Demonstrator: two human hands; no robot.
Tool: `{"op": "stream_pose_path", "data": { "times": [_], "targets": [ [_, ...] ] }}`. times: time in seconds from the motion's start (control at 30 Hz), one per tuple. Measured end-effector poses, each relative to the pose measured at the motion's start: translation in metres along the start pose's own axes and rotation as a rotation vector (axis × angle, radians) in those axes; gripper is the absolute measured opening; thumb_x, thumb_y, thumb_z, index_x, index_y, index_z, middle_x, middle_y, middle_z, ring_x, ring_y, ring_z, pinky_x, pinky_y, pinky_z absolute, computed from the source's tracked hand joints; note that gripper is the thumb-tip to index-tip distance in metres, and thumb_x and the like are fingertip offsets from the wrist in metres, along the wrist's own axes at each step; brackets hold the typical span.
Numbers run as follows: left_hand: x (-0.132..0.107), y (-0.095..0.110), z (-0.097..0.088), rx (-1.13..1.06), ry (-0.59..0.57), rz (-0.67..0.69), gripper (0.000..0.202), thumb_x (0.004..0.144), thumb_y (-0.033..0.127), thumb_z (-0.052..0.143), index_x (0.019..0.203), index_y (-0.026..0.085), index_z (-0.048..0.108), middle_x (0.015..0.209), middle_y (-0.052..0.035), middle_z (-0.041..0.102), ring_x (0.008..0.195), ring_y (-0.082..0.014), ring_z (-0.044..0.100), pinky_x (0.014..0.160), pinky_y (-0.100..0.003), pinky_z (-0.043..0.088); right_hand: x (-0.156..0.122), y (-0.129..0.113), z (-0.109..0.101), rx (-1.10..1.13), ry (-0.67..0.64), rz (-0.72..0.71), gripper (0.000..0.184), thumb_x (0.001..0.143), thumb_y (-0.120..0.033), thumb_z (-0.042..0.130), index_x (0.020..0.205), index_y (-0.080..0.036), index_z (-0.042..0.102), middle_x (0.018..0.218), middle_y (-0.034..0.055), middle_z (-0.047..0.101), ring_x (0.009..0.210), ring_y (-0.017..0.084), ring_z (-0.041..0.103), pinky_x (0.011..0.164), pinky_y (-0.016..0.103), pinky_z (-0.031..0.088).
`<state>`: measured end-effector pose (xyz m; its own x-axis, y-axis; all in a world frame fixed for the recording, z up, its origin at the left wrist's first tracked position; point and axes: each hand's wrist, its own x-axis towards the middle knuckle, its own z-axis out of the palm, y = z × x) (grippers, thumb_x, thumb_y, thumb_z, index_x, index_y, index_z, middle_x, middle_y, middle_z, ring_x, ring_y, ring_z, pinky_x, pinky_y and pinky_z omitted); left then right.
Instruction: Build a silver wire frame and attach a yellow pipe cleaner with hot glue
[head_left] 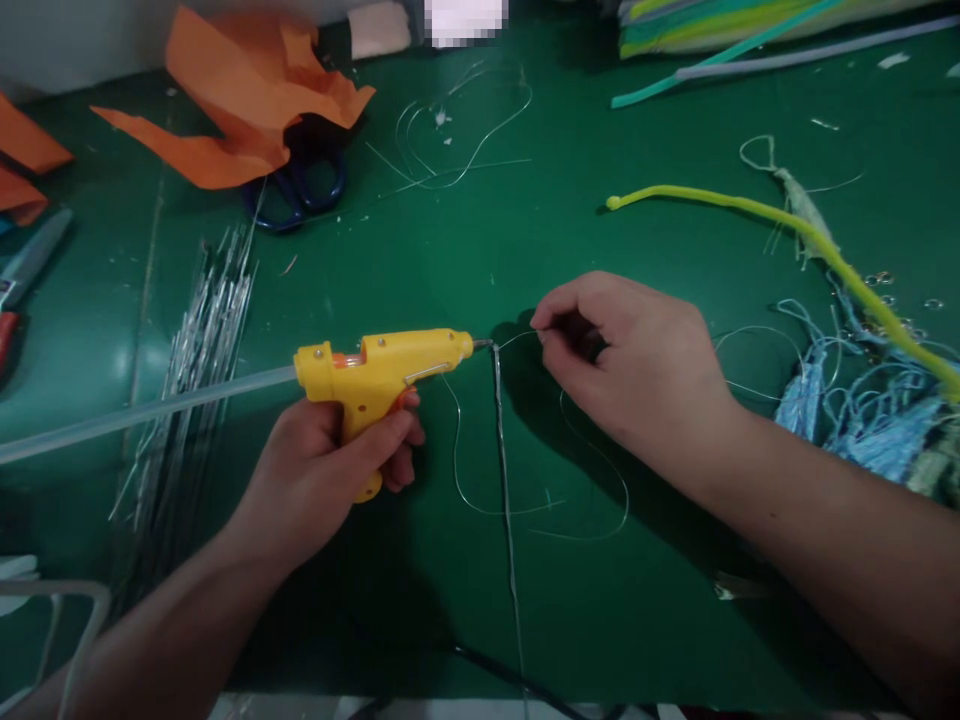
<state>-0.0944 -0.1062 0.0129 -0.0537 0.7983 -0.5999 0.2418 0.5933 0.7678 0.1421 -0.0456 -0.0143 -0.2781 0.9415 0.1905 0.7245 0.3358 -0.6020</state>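
My left hand (345,450) is wrapped round the handle of a yellow hot glue gun (390,360), fingers at its orange trigger. A long translucent glue stick (150,412) sticks out of the gun's back. The metal nozzle meets the top end of a thin silvery wire strip (504,470), which runs down toward the table's front edge. With thumb and forefinger, my right hand (622,350) pinches a fine clear thread (517,341) that leads to that same end. Loose curves of thread (456,450) lie around the strip.
A bundle of silvery wires (210,330) lies at left. Behind it are dark blue-handled scissors (300,190) under crumpled orange paper (232,90). A yellow-green pipe cleaner (750,205), blue tassels (862,420) and small rings (885,278) lie at right. A black cable (495,667) crosses the front edge.
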Motion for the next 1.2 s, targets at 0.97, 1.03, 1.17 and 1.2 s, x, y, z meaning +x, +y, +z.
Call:
{"op": "stream_pose_path", "data": {
  "times": [0.97, 1.03, 1.17, 1.2],
  "targets": [
    [-0.0021, 0.0035, 0.0005, -0.08, -0.025, 0.024, 0.02, 0.088, 0.038, 0.066, 0.081, 0.019, 0.069, 0.07, 0.0015, 0.067, 0.053, -0.0081, 0.06, 0.048, -0.017, 0.049, -0.0013, -0.0025, -0.0006, -0.01, -0.013, 0.012, 0.017, 0.078, -0.009, 0.054, 0.085, -0.023, 0.063, 0.086, 0.0041, 0.069, 0.073, 0.018, 0.061, 0.061, 0.032, 0.045],
    [-0.0012, 0.0022, 0.0, -0.05, -0.031, 0.016, 0.02, 0.088, 0.038, 0.066, 0.08, 0.02, 0.069, 0.07, 0.0012, 0.067, 0.053, -0.0087, 0.059, 0.048, -0.017, 0.048, -0.0013, -0.0019, 0.0001, -0.017, -0.005, 0.003, 0.017, 0.078, -0.009, 0.055, 0.084, -0.022, 0.063, 0.085, 0.0039, 0.069, 0.072, 0.018, 0.061, 0.061, 0.031, 0.045],
    [0.0003, 0.0013, -0.0005, -0.027, -0.028, -0.002, 0.02, 0.086, 0.039, 0.067, 0.078, 0.021, 0.068, 0.07, 0.0022, 0.064, 0.054, -0.0088, 0.058, 0.048, -0.017, 0.048, -0.0012, -0.0017, 0.0008, -0.032, -0.002, -0.001, 0.017, 0.079, -0.01, 0.054, 0.083, -0.024, 0.062, 0.084, 0.0031, 0.069, 0.072, 0.018, 0.061, 0.062, 0.032, 0.045],
    [0.0005, 0.0011, -0.0008, -0.024, -0.028, -0.006, 0.02, 0.086, 0.04, 0.068, 0.079, 0.021, 0.068, 0.07, 0.0024, 0.063, 0.054, -0.0088, 0.058, 0.049, -0.018, 0.048, -0.0011, -0.0018, 0.0008, -0.035, -0.005, 0.0, 0.017, 0.079, -0.01, 0.054, 0.083, -0.024, 0.062, 0.084, 0.0031, 0.069, 0.072, 0.018, 0.061, 0.061, 0.032, 0.045]
  ]
}}
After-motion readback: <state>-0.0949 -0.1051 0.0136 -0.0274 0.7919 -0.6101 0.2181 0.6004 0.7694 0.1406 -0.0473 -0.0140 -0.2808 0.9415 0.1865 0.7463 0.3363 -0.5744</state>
